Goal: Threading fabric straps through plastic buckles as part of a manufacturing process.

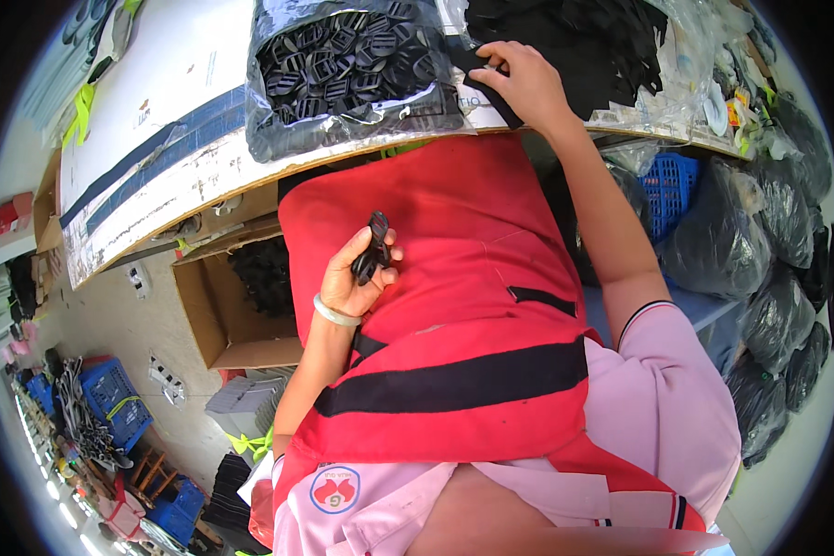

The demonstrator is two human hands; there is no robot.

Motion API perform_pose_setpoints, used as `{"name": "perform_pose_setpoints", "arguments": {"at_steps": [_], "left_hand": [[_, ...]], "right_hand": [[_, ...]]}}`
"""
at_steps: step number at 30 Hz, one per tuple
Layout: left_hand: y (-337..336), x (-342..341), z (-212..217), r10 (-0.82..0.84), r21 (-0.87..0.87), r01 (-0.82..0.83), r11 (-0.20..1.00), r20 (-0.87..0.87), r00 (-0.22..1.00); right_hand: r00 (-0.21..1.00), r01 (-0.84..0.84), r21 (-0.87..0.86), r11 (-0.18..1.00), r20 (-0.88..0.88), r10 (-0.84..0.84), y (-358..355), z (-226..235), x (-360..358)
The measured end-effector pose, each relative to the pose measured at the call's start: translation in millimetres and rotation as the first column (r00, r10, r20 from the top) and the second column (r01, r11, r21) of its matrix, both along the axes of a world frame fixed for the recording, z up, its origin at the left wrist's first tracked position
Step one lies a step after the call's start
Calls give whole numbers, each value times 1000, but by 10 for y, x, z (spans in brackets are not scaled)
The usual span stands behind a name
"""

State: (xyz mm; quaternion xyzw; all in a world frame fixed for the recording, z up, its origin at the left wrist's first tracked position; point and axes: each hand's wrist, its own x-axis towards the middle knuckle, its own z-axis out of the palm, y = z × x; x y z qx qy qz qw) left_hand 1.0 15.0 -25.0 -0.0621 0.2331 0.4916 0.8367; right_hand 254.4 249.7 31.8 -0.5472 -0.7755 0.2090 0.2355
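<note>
A small black plastic buckle (374,248) stands nearly upright, pinched at its lower end, over a red padded vest (454,278) at about nine o'clock of the vest's middle. A flat black strap (487,88) lies slanted on the table edge at twelve o'clock, its upper end pressed down, its lower end pointing toward four o'clock.

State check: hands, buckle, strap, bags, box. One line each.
left hand: closed on black buckle, above red vest
right hand: pinching black strap on the table
clear bag of buckles: full, lying on table
cardboard box: open, on floor
blue crate: under table edge
</note>
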Motion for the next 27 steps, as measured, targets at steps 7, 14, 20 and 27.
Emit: {"name": "perform_pose_setpoints", "arguments": {"at_steps": [7,14,20,27], "left_hand": [[36,5,-57,-57,-4,57,998,-34,998],[258,-63,88,-80,62,88,994,-122,989],[347,22,188,-111,164,142,976,-185,977],[288,5,90,-145,155,170,973,-158,977]], "right_hand": [[991,-60,294,954,131,22,93,-272,-59],[998,32,89,996,-52,-28,190,-164,35],[971,-150,266,952,220,92,112,-211,-42],[991,-93,6,996,102,92,135,-155,84]]}}
